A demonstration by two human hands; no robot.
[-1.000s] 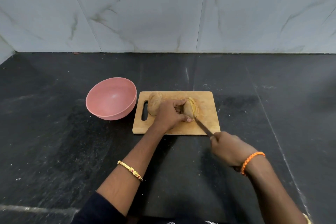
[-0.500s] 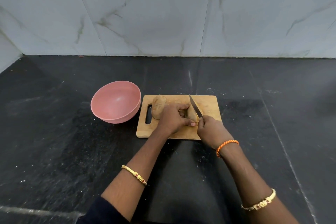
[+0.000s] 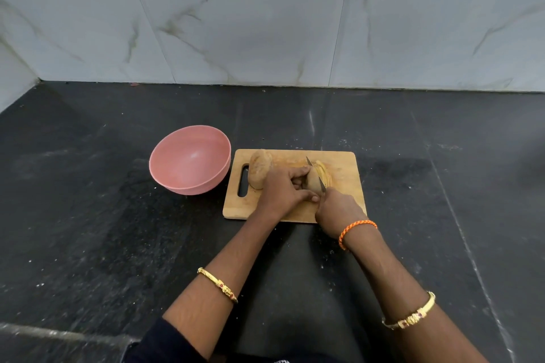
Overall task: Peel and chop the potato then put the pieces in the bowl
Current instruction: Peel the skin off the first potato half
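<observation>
On a wooden chopping board point(image 3: 345, 162) lies a brown unpeeled potato piece point(image 3: 313, 183), pinned by my left hand point(image 3: 284, 190). Several thin yellow slices point(image 3: 326, 175) lean against its right side. My right hand point(image 3: 336, 211) grips a knife point(image 3: 316, 173) whose blade stands in the potato between the piece and the slices, tip pointing away from me. Another brown potato piece point(image 3: 259, 168) rests on the board's left end, by the handle slot. An empty pink bowl point(image 3: 190, 159) stands just left of the board.
The board and bowl sit on a black stone counter point(image 3: 103, 230). A pale marble-tiled wall point(image 3: 265, 18) closes the back, with a corner at the far left. Small crumbs dot the counter.
My right hand came forward from the counter's near side to the board. The knife went from lying low beside the potato to cutting down into it, with more slices showing.
</observation>
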